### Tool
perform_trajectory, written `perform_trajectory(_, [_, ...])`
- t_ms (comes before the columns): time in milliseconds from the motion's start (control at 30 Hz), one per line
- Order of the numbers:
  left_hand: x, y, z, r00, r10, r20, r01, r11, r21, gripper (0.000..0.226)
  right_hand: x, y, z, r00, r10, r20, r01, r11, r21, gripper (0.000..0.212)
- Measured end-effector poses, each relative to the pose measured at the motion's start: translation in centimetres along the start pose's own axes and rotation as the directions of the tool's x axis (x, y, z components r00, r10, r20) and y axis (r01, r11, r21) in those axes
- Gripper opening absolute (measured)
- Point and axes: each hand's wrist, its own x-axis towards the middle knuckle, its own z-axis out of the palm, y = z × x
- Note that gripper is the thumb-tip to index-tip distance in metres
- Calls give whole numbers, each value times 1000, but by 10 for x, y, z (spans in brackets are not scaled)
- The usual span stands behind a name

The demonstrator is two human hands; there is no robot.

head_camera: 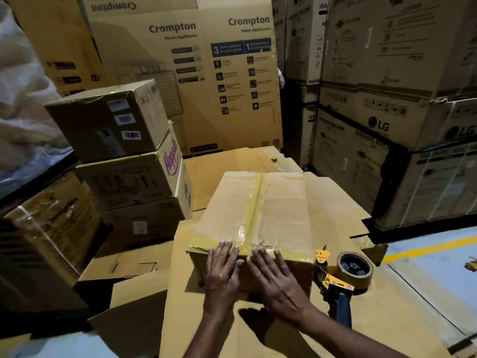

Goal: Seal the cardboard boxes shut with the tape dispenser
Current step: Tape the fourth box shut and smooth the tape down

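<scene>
left hand [223, 272] and right hand [277, 280] bare, forearms bare down to the frame's lower edge (fingernails cut short).

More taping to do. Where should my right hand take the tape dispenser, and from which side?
Grip the dark blue handle of the tape dispenser, coming from the near side with the right hand. The handle points back toward you and lies free, while the roll and orange blade end sit farther off beside the box.
</scene>
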Motion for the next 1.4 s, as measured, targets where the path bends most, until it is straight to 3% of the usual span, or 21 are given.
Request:
perform_trajectory(133, [0,-2,-3,999,15,-43,-16,999,-42,41,50,5,-4,987,164,-2,-163,986,44,60])
perform_trajectory(233, [6,-7,-10,983,-131,-129,119,989,-92,41,61,2,8,958,244,147,-255,965,61,63])
perform_trajectory(333, [18,-21,-22,930,-339,-144,330,941,-81,74,56,-3,14,957,252,141,-259,965,37,64])
perform_trajectory(433, [31,-39,-33,888,-454,-69,447,889,-98,114,57,-4,13,954,282,105,-284,959,9,63])
perform_trajectory(600, [48,-67,-53,830,-534,162,558,800,-219,134,58,-10,13,947,321,8,-321,946,42,51])
perform_trajectory(800, [59,-89,-81,775,-576,262,631,679,-375,98,67,-16,17,930,366,-21,-364,928,79,55])
perform_trajectory(1000, [50,-94,-85,773,-571,275,627,621,-470,41,111,-38,27,966,236,103,-249,958,140,59])
perform_trajectory(1167, [42,-99,-80,742,-613,271,646,545,-535,34,135,-54,32,965,192,179,-221,962,158,76])
perform_trajectory(1267, [40,-104,-76,721,-638,269,652,494,-575,33,134,-54,39,963,190,190,-220,964,153,68])
perform_trajectory(1400, [38,-102,-70,717,-671,187,629,507,-590,32,132,-53,45,968,191,160,-212,969,125,58])
